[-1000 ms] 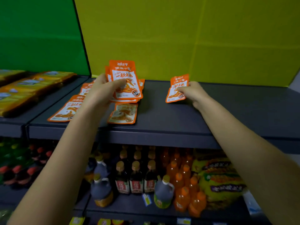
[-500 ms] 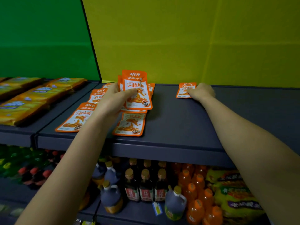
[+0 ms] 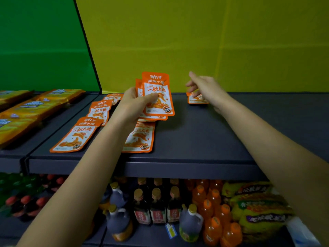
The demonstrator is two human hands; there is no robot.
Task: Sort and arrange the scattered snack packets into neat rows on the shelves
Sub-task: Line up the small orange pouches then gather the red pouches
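My left hand grips a small stack of orange snack packets, held upright above the dark grey shelf. Other orange packets lie flat on the shelf: one at the front left, one behind it, one further back, and one under my left wrist. A single orange packet lies at the back of the shelf, by the yellow wall. My right hand hovers just above it with its fingers spread, holding nothing.
Yellow snack bags lie in rows on the adjoining shelf to the left. Below stand dark sauce bottles, orange drink bottles, red-capped bottles and yellow-green bags. Green and yellow wall panels close the back.
My right hand set its single packet down at the back of the shelf, let go and lifted off with fingers spread. My left hand kept its stack, raised slightly.
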